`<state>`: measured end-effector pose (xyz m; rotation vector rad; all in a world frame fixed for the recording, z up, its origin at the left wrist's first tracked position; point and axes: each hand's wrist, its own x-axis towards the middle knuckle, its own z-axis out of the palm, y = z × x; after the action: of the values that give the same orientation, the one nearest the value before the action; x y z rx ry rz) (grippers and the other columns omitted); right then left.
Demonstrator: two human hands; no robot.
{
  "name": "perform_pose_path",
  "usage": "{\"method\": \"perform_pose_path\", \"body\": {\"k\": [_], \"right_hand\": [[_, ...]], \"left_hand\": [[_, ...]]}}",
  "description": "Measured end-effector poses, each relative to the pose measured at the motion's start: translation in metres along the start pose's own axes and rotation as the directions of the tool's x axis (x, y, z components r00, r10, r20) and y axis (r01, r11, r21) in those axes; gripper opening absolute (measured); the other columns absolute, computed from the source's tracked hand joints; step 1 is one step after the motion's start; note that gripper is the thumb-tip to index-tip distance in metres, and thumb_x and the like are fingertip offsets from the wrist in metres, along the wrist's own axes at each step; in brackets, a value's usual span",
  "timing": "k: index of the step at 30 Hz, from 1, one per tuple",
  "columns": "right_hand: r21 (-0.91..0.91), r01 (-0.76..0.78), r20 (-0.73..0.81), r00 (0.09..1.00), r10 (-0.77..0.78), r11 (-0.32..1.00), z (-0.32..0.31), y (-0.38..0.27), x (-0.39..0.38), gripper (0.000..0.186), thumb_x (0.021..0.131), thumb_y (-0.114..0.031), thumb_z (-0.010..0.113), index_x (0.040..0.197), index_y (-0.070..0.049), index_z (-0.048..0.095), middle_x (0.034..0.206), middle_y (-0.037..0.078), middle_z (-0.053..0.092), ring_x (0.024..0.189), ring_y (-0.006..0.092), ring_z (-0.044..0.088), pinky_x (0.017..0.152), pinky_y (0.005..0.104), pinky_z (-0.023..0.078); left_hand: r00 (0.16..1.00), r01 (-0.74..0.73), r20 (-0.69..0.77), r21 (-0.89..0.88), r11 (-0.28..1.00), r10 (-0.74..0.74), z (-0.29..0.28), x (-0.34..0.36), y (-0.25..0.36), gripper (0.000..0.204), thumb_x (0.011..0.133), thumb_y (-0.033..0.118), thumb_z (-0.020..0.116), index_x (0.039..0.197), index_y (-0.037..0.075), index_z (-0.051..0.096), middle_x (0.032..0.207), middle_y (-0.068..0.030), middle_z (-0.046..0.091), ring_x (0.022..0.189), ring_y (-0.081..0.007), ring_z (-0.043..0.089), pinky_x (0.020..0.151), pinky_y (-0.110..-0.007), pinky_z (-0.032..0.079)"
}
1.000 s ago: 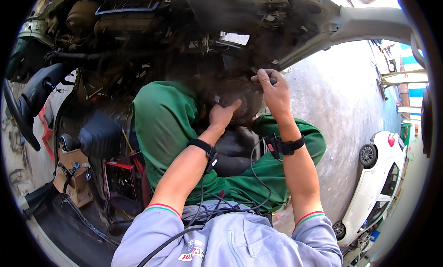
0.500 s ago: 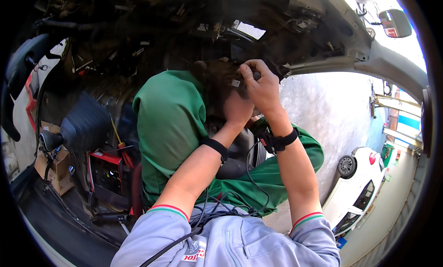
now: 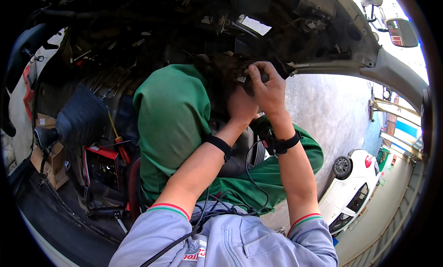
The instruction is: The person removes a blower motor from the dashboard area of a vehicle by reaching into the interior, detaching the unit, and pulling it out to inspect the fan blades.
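My right hand (image 3: pixel 270 89) grips a short dark handle (image 3: pixel 263 78) near the underside of the stripped dashboard, thumb raised against it. Just below and to its left, my left hand (image 3: pixel 242 105) reaches into a dark, grimy part (image 3: pixel 221 73); its fingers are lost in shadow. My bent green-trousered knee (image 3: pixel 168 115) stands left of both hands. Loose black cables (image 3: pixel 212 211) lie across my lap, and each wrist wears a black strap.
To the left are a gear lever (image 3: pixel 44 137), a red-edged box (image 3: pixel 101 165), a screwdriver (image 3: pixel 121 149), cardboard (image 3: pixel 50 170) and a steering wheel (image 3: pixel 14 82). The door opening at right shows floor (image 3: pixel 314 110), a white car (image 3: pixel 346 193) and a mirror (image 3: pixel 401 32).
My left hand has moved up and right, deeper into the shadow beside my right hand, which keeps its grip. The view has shifted, bringing the side mirror into sight.
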<state>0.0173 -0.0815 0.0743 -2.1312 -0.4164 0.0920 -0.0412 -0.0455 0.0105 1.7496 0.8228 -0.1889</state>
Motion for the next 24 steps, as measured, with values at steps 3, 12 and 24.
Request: {"method": "perform_pose_path", "body": {"k": [3, 12, 24], "right_hand": [[0.003, -0.008, -0.003, 1.000, 0.008, 1.000, -0.002, 0.000, -0.001, 0.019, 0.096, -0.023, 0.071, 0.100, -0.004, 0.067, 0.071, 0.004, 0.063, 0.061, 0.0087, 0.050, 0.059, 0.0260, 0.046], [-0.036, 0.108, 0.144, 0.984, -0.102, 0.994, -0.016, -0.012, 0.003, 0.017, 0.093, -0.018, 0.072, 0.099, -0.003, 0.066, 0.082, 0.013, 0.070, 0.071, 0.0291, 0.066, 0.069, 0.0367, 0.053], [-0.617, 0.385, 0.727, 0.612, 0.310, 0.686, -0.023, -0.047, 0.076, 0.039, 0.085, -0.027, 0.061, 0.083, 0.011, 0.068, 0.083, 0.033, 0.064, 0.085, 0.0496, 0.064, 0.076, 0.0510, 0.053]], "left_hand": [[1.000, -0.016, 0.000, -0.011, 1.000, 0.016, 0.002, -0.001, 0.001, 0.047, 0.081, 0.040, 0.073, 0.101, -0.001, 0.059, 0.089, -0.0265, 0.071, 0.089, -0.0442, 0.069, 0.077, -0.049, 0.057], [0.995, -0.098, -0.009, 0.076, 0.992, 0.099, 0.004, 0.006, -0.003, 0.046, 0.084, 0.043, 0.069, 0.099, 0.000, 0.063, 0.088, -0.0231, 0.072, 0.086, -0.0414, 0.070, 0.074, -0.048, 0.057], [0.995, -0.096, 0.024, 0.039, 0.995, 0.095, 0.003, 0.004, 0.010, 0.070, 0.078, 0.061, 0.074, 0.115, 0.003, 0.060, 0.100, -0.0218, 0.072, 0.091, -0.0415, 0.069, 0.078, -0.049, 0.056]]}}
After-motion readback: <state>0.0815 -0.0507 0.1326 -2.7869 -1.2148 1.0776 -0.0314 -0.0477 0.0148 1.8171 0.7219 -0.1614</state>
